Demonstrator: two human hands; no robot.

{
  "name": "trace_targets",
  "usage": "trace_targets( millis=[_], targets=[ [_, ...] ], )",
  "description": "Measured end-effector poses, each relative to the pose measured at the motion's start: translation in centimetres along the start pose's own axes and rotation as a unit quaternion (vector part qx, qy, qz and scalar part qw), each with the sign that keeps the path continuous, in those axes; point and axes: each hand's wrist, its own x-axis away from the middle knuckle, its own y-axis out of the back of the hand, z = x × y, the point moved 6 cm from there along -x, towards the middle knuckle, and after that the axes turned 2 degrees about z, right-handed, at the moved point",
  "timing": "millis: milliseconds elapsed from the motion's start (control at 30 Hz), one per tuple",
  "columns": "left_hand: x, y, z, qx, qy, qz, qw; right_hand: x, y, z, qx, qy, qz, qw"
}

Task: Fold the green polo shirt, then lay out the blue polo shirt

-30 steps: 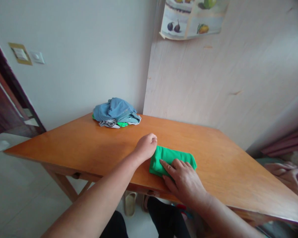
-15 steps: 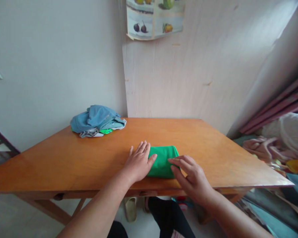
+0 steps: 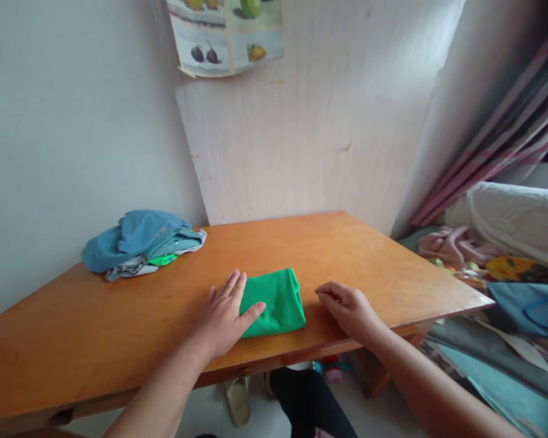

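A folded green cloth [image 3: 276, 301] lies near the front edge of the wooden table [image 3: 119, 310]. My left hand [image 3: 223, 316] rests flat and open beside it, its thumb lying on the cloth's left side. My right hand [image 3: 347, 307] sits on the table just to the right of the cloth, apart from it, with the fingers curled in loosely and nothing visible in them.
A heap of blue and grey clothes [image 3: 139, 243] lies at the table's back left by the wall. A wooden panel [image 3: 301, 134] leans behind the table. Bedding and clothes [image 3: 493, 255] are piled to the right. Slippers [image 3: 237, 398] lie under the table.
My left hand has opened from a fist and laid flat at the cloth's left side. My right hand came off the cloth and curled up to its right. The view has swung rightward.
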Motion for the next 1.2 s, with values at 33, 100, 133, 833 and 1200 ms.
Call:
trace_targets(
  millis=[33,100,133,833,1200],
  targets=[
    [0.0,0.0,0.1,0.001,0.001,0.001,1.0,-0.1,-0.1,0.1,-0.004,-0.001,0.009,1.0],
    [0.0,-0.1,0.2,0.004,0.0,0.001,1.0,-0.6,-0.3,0.1,-0.01,-0.001,0.024,1.0],
    [0.0,-0.1,0.3,0.005,0.0,-0.001,1.0,-1.0,-0.4,0.0,-0.012,-0.001,0.028,1.0],
    [0.5,-0.5,2.2,0.083,-0.011,-0.016,0.996,-7.3,-4.7,2.3,-0.346,0.019,0.356,0.868],
    [0.6,-0.3,1.9,0.057,-0.007,-0.015,0.998,-9.2,-6.0,1.1,-0.214,0.037,0.262,0.94]
  ],
)
